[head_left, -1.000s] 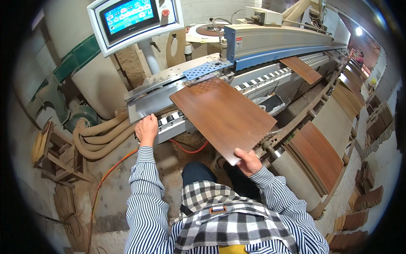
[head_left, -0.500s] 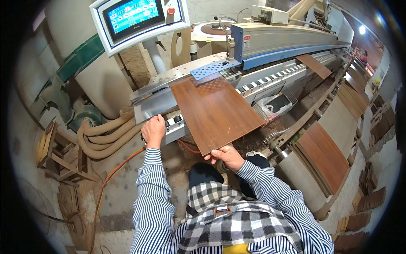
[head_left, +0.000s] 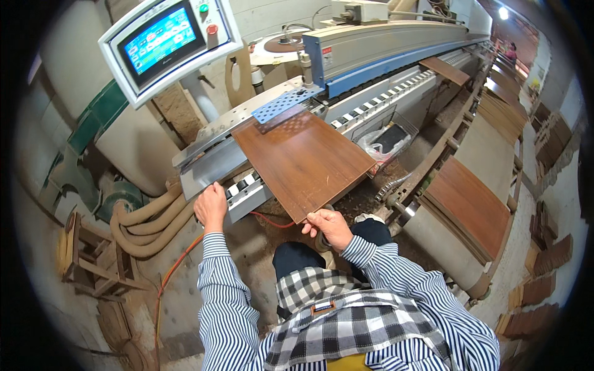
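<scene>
A brown wood-grain board [head_left: 306, 164] lies tilted across the machine's feed side, its far part under a blue perforated plate [head_left: 284, 104]. My right hand [head_left: 329, 229] pinches the board's near corner between thumb and fingers. At the left, my left hand [head_left: 211, 207] is closed in a fist beside the end of the roller rail [head_left: 250, 196]. What its fingers hold, if anything, is hidden. A second brown board [head_left: 444, 70] sits farther along the machine.
Brown boards [head_left: 469, 204] are stacked on a roller conveyor [head_left: 433, 238] at the right. A control screen [head_left: 164, 43] stands upper left. Ribbed hoses [head_left: 148, 232], a wooden stool [head_left: 99, 266] and an orange hose [head_left: 170, 278] are at left. A wire basket [head_left: 387, 142] hangs under the rail.
My view has shifted, so machine, screen and held board appear farther left. The right hand keeps its pinch on the board; the left hand stays closed near the rail's end.
</scene>
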`<act>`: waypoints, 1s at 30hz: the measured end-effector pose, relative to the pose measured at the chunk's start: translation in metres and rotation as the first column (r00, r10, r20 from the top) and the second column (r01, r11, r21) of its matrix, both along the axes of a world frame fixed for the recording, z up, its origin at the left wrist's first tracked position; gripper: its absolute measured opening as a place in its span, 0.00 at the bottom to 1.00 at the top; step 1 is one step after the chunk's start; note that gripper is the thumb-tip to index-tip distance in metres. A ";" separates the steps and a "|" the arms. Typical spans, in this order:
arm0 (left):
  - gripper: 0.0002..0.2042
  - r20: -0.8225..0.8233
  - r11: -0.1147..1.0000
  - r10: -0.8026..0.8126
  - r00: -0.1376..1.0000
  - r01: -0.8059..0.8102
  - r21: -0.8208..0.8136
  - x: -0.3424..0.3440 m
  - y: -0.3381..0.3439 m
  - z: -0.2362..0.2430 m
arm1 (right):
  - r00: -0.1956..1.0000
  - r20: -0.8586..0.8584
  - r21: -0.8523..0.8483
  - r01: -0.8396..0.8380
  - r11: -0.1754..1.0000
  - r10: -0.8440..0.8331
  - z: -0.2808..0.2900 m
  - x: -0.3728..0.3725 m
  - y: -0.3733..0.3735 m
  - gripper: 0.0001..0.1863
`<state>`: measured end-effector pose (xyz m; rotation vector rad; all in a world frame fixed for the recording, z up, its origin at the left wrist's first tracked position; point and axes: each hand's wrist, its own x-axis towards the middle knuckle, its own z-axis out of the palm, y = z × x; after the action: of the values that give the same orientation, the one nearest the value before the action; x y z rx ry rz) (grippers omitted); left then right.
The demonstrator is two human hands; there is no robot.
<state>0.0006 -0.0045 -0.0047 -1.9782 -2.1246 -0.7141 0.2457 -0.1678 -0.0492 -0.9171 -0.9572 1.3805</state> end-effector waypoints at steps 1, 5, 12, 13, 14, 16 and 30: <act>0.19 -0.002 1.000 -0.009 1.000 0.009 0.009 0.000 0.002 -0.001 | 1.000 -0.003 0.011 0.018 1.000 -0.018 -0.002 0.003 0.001 0.16; 0.19 0.003 1.000 -0.003 1.000 0.003 0.006 0.000 0.002 0.000 | 0.996 -0.016 -0.004 0.090 0.996 -0.090 -0.003 0.017 0.002 0.16; 0.20 0.014 1.000 0.000 1.000 0.001 -0.024 -0.003 0.002 -0.001 | 0.990 -0.043 -0.009 0.131 0.991 -0.131 0.000 0.024 0.005 0.13; 0.20 0.014 0.999 0.005 1.000 -0.004 -0.034 -0.003 0.003 -0.001 | 0.990 -0.036 -0.013 0.137 0.990 -0.137 0.000 0.025 0.004 0.13; 0.21 -0.001 1.000 0.001 1.000 -0.001 -0.018 -0.006 0.004 -0.003 | 0.990 -0.030 -0.017 0.136 0.991 -0.136 0.001 0.025 0.003 0.13; 0.20 0.000 0.999 0.012 1.000 -0.012 -0.031 -0.003 0.005 -0.002 | 0.989 -0.036 -0.026 0.144 0.989 -0.145 -0.001 0.026 0.003 0.12; 0.20 0.004 0.999 0.013 1.000 -0.013 -0.038 0.006 0.002 0.001 | 0.909 0.036 -0.079 0.418 0.905 -0.416 -0.003 0.109 0.014 0.13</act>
<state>0.0067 -0.0024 -0.0037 -1.9810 -2.1672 -0.6816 0.3548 -0.1540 -0.0521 -1.1268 -0.6666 1.0518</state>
